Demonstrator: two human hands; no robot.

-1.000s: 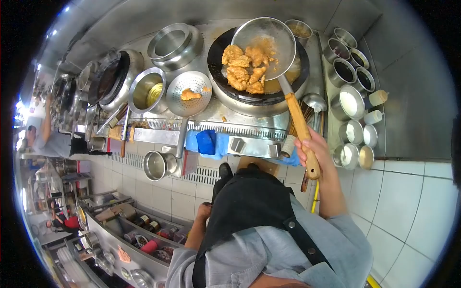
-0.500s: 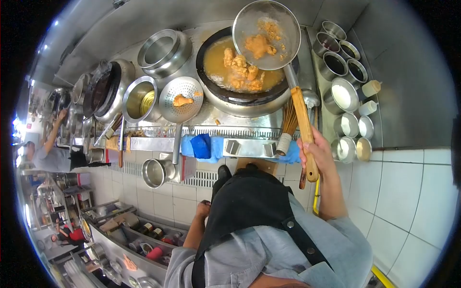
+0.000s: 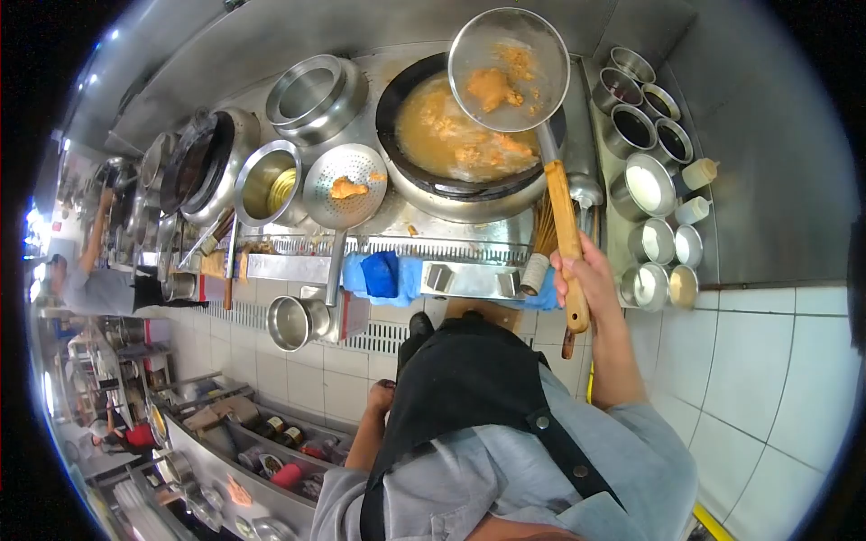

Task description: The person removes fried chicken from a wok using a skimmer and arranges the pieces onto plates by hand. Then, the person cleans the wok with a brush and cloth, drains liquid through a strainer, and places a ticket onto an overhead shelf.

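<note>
here, the right grip clasps the wooden-handled strainer, its round mesh orange-flecked; the left grip unclear.

golden-brown fried food, tan strainer handle, black apron

White tiled floor, grey metal wall

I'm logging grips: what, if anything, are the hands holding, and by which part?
The right hand holds the strainer by its wooden handle, near the end; whether the left hand holds anything cannot be told.
</note>
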